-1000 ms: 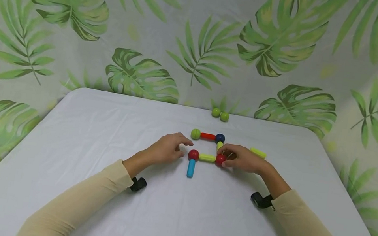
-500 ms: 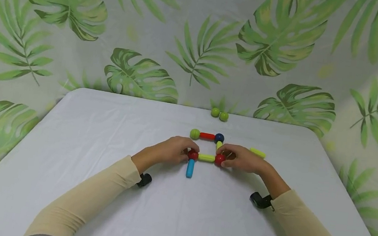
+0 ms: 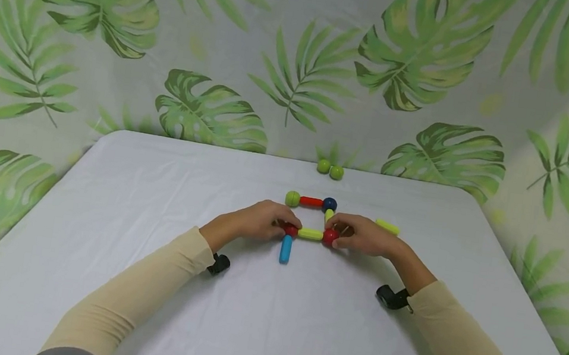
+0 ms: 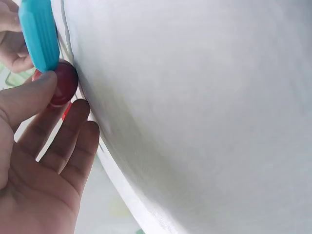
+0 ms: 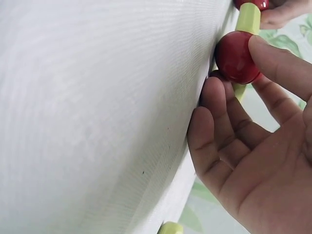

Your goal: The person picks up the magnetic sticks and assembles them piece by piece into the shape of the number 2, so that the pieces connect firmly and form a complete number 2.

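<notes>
My left hand (image 3: 264,221) pinches a red ball (image 4: 66,84) between thumb and fingers. From that ball a blue rod (image 3: 286,249) points toward me. A yellow-green rod (image 3: 310,234) joins it to a second red ball (image 5: 237,57), which my right hand (image 3: 364,235) holds with thumb and fingertips. Another yellow-green rod (image 3: 329,215) runs back from the second ball to a dark blue ball (image 3: 329,204). A red rod (image 3: 310,202) links the dark blue ball with a green grooved ball (image 3: 292,198). All of these lie on the white-covered table.
Two loose green balls (image 3: 336,173) sit at the table's far edge. Behind my right hand lies a loose yellow-green rod (image 3: 387,227). A leaf-patterned cloth (image 3: 201,109) hangs along the back.
My left hand has moved right from beside the left red ball and taken hold of it. The right hand keeps its hold on the other red ball.
</notes>
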A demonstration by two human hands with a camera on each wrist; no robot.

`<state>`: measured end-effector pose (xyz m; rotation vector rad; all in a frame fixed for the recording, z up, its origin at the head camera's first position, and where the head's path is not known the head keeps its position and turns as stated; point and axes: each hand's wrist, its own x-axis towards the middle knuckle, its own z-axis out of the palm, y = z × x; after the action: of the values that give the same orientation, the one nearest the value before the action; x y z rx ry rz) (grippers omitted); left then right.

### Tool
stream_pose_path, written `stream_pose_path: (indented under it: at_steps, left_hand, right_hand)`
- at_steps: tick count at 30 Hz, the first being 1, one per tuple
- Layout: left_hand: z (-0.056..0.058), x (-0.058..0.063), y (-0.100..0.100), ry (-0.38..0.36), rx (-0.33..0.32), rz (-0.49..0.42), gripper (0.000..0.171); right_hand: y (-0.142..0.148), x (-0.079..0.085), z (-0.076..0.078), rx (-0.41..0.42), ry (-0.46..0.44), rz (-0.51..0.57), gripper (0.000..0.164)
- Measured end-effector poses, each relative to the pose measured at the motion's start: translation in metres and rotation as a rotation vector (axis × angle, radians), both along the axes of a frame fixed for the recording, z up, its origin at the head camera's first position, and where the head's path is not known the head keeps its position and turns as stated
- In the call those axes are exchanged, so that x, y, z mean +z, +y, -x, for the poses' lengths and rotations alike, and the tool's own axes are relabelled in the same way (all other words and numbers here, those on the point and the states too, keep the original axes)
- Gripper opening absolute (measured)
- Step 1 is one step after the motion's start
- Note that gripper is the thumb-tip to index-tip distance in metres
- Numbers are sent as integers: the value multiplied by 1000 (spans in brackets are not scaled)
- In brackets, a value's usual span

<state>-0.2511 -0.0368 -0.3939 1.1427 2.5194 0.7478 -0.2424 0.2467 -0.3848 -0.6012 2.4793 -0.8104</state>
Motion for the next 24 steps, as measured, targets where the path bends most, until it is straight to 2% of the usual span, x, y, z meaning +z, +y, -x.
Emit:
stream_pose_path:
  at_steps: [15,19,24]
  left_hand:
    - [3,0,-3,-51,28,0,37]
    - [4,0,-3,-62,27,4,38]
    - [5,1,-3,-80,39,17,38]
  right_hand:
    - [1,2,3,4,14,-11,33]
    - [21,13,3,-22,59,11,35]
    - [59,34,-3,-70,161,44,35]
